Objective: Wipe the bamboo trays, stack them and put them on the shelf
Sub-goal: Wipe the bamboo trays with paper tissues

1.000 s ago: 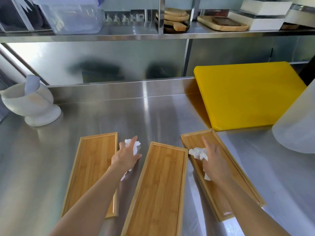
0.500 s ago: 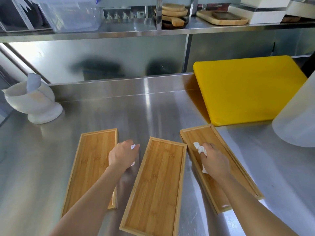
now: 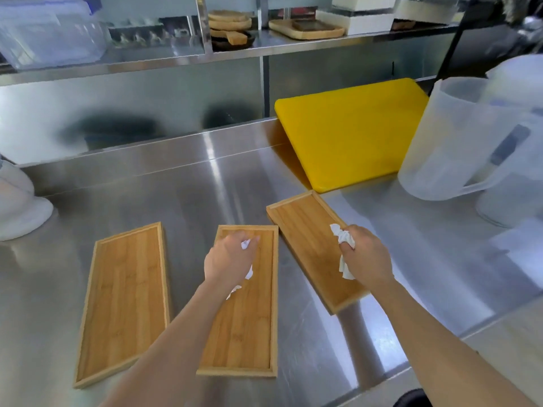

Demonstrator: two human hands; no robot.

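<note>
Three long bamboo trays lie side by side on the steel counter: a left tray (image 3: 123,301), a middle tray (image 3: 249,327) and a right tray (image 3: 305,245) turned at an angle. My left hand (image 3: 227,258) rests over the far half of the middle tray, shut on a white tissue (image 3: 245,245). Over the near half of the right tray, my right hand (image 3: 367,255) is shut on a second white tissue (image 3: 342,239). The steel shelf (image 3: 164,58) runs along the wall above the counter.
A yellow cutting board (image 3: 352,130) leans at the back right, just beyond the right tray. A translucent plastic jug (image 3: 458,136) stands at the far right. A white mortar (image 3: 17,201) sits at the left edge. Wooden boards and containers fill the shelf.
My left hand has moved right, from the gap beside the left tray onto the middle tray. My right hand stays on the right tray, slightly nearer. The view has shifted right.
</note>
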